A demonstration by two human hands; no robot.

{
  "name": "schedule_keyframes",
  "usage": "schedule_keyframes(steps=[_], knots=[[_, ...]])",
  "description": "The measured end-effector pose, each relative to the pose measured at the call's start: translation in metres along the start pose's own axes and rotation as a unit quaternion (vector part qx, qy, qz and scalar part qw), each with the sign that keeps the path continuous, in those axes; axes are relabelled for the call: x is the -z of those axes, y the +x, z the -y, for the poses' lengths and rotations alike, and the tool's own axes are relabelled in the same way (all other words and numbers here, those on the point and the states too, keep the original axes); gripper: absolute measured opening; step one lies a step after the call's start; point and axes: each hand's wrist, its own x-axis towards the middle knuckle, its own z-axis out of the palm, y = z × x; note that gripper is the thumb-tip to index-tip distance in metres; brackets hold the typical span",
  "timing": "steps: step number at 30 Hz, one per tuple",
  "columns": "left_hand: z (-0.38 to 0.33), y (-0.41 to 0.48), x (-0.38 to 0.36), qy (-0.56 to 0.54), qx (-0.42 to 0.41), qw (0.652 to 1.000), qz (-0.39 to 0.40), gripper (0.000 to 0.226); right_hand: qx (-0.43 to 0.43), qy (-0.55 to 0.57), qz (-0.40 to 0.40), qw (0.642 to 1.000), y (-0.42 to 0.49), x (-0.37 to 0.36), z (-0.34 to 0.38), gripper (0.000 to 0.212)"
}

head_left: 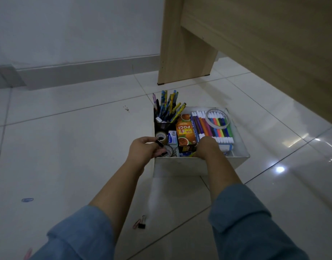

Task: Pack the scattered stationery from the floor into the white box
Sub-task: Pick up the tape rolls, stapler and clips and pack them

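White box (180, 166) on the floor (67, 147), packed full; right hand (206, 147) dipped inside it beside the markers (214, 126), grasp impossible to tell; left hand (144, 149) over its near-left corner, pinching a small black clip (159, 143); binder clips (140, 224) lying before the box.

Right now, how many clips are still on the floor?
4: a blue paper clip far left, a pink clip and a black binder clip together at low centre, a second pink clip at the bottom-left edge. More may be hidden.

On the floor (67, 147) before a desk leg (184, 53) sits a box (180, 166), pen holder (162, 125) at its back left, markers (216, 126) at its right, binder clips (141, 224) lying nearer.
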Motion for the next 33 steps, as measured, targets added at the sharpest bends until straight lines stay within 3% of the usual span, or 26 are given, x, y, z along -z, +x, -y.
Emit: schedule_keyframes(steps=[3,6,8,11,18,28,33], knots=[[0.000,-0.001,0.000,0.005,0.000,1.000,0.001,0.029,0.026,0.021,0.023,0.999,-0.008,0.002,0.002,0.040],[-0.001,-0.003,0.001,0.012,-0.006,1.000,-0.001,0.032,-0.044,0.025,0.013,0.999,-0.001,0.002,-0.003,0.046],[-0.003,-0.004,0.003,0.012,-0.008,1.000,-0.003,0.034,-0.020,-0.016,-0.011,1.000,-0.001,0.003,-0.006,0.051],[-0.004,-0.004,0.006,0.012,-0.011,1.000,-0.006,0.034,0.015,-0.011,0.012,1.000,0.000,0.005,-0.013,0.041],[-0.002,0.000,0.008,0.008,-0.014,1.000,-0.005,0.031,0.071,0.096,0.015,0.993,-0.005,0.021,-0.033,0.024],[0.001,0.003,0.004,0.003,-0.015,1.000,0.001,0.032,0.100,0.002,-0.005,0.995,-0.003,0.004,0.001,0.038],[0.001,0.003,0.005,0.010,-0.020,1.000,-0.003,0.031,0.144,0.012,0.033,0.989,-0.004,-0.012,0.011,0.023]])
